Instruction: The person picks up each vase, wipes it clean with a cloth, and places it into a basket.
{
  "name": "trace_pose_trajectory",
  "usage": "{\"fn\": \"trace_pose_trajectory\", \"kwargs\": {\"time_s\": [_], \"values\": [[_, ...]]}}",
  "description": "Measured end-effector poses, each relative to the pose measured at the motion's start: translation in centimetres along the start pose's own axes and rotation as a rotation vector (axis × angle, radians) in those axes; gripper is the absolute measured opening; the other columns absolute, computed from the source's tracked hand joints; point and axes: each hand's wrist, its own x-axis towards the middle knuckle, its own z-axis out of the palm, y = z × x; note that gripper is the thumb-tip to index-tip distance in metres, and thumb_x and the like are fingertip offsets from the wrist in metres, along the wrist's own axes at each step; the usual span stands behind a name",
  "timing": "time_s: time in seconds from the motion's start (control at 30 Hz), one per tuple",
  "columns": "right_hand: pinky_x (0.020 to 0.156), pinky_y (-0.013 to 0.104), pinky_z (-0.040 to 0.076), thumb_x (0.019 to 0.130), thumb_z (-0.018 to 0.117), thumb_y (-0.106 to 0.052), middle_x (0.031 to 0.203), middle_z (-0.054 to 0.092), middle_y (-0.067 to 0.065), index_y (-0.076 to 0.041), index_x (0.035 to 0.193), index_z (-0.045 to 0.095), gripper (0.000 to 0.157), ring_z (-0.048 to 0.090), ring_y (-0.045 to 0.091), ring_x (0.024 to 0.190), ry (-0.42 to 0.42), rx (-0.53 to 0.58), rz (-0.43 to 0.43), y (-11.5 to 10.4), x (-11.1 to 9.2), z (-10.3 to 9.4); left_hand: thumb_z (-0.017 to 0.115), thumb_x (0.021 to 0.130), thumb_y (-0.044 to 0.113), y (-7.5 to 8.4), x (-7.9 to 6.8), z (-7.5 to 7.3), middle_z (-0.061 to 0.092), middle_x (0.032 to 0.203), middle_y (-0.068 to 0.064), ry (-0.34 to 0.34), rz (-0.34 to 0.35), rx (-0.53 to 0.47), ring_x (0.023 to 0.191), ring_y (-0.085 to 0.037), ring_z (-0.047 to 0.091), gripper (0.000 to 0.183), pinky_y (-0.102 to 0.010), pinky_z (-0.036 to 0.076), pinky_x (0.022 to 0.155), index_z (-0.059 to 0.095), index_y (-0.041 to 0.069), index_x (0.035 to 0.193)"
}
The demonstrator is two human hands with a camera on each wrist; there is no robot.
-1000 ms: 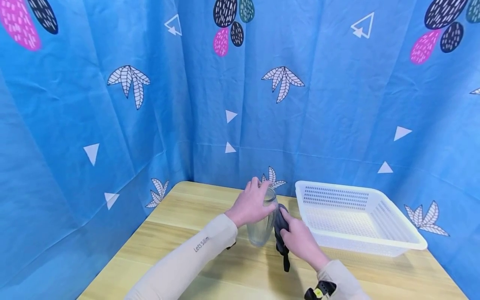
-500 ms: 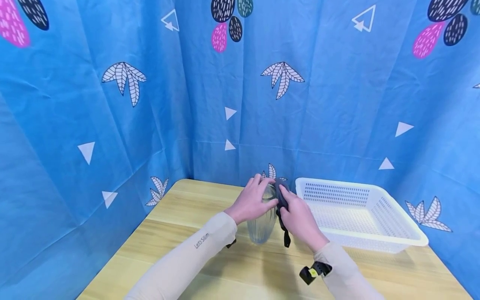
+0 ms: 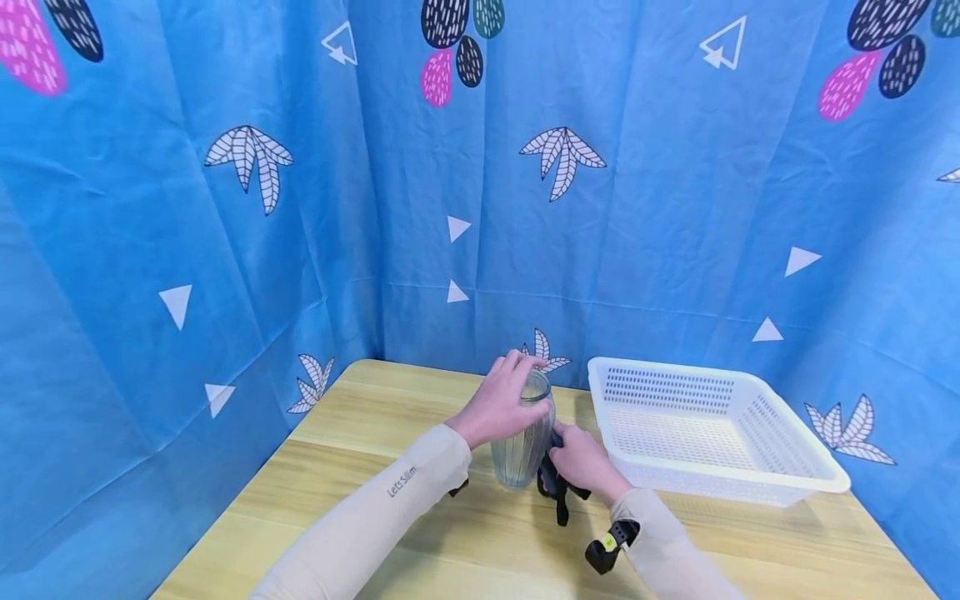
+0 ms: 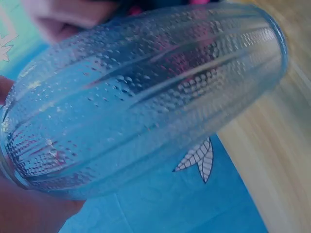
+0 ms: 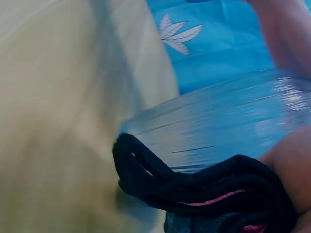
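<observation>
A clear, ribbed glass vase [image 3: 516, 454] stands on the wooden table in the head view. My left hand [image 3: 497, 407] grips it near the rim, fingers over the far side and thumb on the near side. Small dimples cover the vase wall [image 4: 146, 97] in the left wrist view. My right hand [image 3: 587, 460] holds a bunched dark cloth [image 3: 552, 485] against the vase's right side, low down. In the right wrist view the folded cloth [image 5: 218, 187] shows pink edging and lies along the glass [image 5: 209, 126]. Part of the cloth is hidden under my right fingers.
A white perforated plastic basket [image 3: 750, 483] sits on the right of the table [image 3: 375, 417], close to my right hand. Blue patterned curtains [image 3: 480, 183] hang behind the table and along both sides.
My right hand took the cloth up to the vase's rim, then back down its right side toward the base. My left hand keeps its grip in nearly the same place.
</observation>
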Motion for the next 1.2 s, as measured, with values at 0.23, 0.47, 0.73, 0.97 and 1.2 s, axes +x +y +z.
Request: {"fn": "trace_pose_trajectory", "kwargs": {"time_s": [0.23, 0.47, 0.73, 0.97, 1.2], "values": [[0.079, 0.042, 0.049, 0.087, 0.058, 0.0, 0.126, 0.066, 0.024, 0.003, 0.143, 0.052, 0.056, 0.065, 0.027, 0.099, -0.052, 0.018, -0.004, 0.5, -1.1, 1.1, 0.061, 0.09, 0.05, -0.3, -0.2, -0.3, 0.037, 0.115, 0.001, -0.015, -0.002, 0.042, 0.105, -0.015, 0.041, 0.065, -0.032, 0.047, 0.082, 0.045, 0.021, 0.145], [0.066, 0.037, 0.049, 0.087, 0.059, 0.0, 0.126, 0.065, 0.027, 0.004, 0.148, 0.045, 0.063, 0.065, 0.025, 0.078, 0.003, 0.085, 0.013, 0.3, -2.3, 0.4, 0.061, 0.091, 0.054, 0.1, -0.4, -0.4, 0.04, 0.108, 0.003, -0.001, 0.004, 0.129, 0.097, -0.015, 0.041, 0.058, -0.03, 0.042, 0.078, 0.054, 0.019, 0.137], [0.053, 0.032, 0.043, 0.09, 0.055, 0.0, 0.114, 0.067, 0.024, -0.007, 0.153, 0.041, 0.066, 0.053, 0.017, 0.058, 0.073, 0.161, 0.016, -1.7, -3.1, -2.1, 0.064, 0.094, 0.045, 0.9, -0.6, -1.2, 0.048, 0.12, 0.001, -0.052, -0.003, 0.088, 0.106, -0.016, 0.046, 0.056, -0.035, 0.044, 0.09, 0.049, 0.023, 0.144], [0.07, 0.039, 0.054, 0.091, 0.054, -0.001, 0.145, 0.053, 0.023, -0.011, 0.155, 0.04, 0.067, 0.068, 0.03, 0.088, 0.199, 0.129, -0.068, -3.1, -2.8, -4.3, 0.064, 0.089, 0.034, 0.4, -0.1, -1.0, 0.046, 0.126, 0.003, -0.08, 0.06, 0.077, 0.124, -0.018, 0.04, 0.058, -0.038, 0.044, 0.103, 0.048, 0.018, 0.143], [0.105, 0.055, 0.044, 0.091, 0.055, -0.001, 0.149, 0.047, 0.027, -0.003, 0.155, 0.036, 0.067, 0.05, 0.042, 0.133, 0.211, 0.031, -0.1, -3.0, -1.1, -3.8, 0.065, 0.09, 0.037, -0.3, 0.4, -0.3, 0.05, 0.135, 0.004, -0.054, 0.096, 0.042, 0.128, -0.019, 0.043, 0.055, -0.04, 0.041, 0.109, 0.048, 0.017, 0.139]]}}
